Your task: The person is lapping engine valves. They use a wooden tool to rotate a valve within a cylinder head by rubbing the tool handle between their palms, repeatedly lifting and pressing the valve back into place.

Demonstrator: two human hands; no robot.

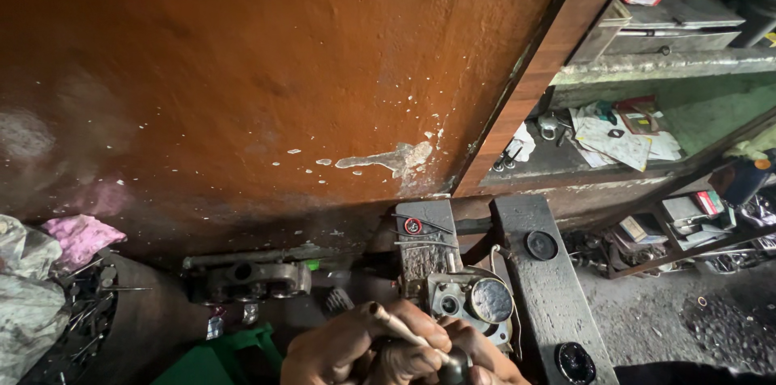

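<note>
1. Looking down, we see our left hand (339, 353) and right hand (477, 361) bunched together at the bottom edge of the view, partly cut off by it.
2. Our left hand is curled shut around a thin pale rod (396, 324), which slants up and to the left out of the fingers, its blunt tip standing clear above the knuckles.
3. Our right hand is closed too, pressed against the left; a dark round knob (454, 367) sits between the two hands, but we cannot tell which hand grips it.
4. The metal part (469, 300), a grey casting with a round dull face, lies just above and to the right of our hands, touching or nearly touching the right knuckles.
5. That part rests against a worn block (424, 243) and beside a dark beam (546, 288) running down to the right.
6. Straight ahead, the big orange-brown panel (267, 78) closes off the space; its wooden edge (533, 78) slants down to the block.
7. To the left lies a grey bracket (246, 280), then a pink rag (81, 235) and a heap of small rods.
8. Open room lies mainly to the right, where the gritty floor (671, 312) spreads below cluttered shelves (614, 138).
</note>
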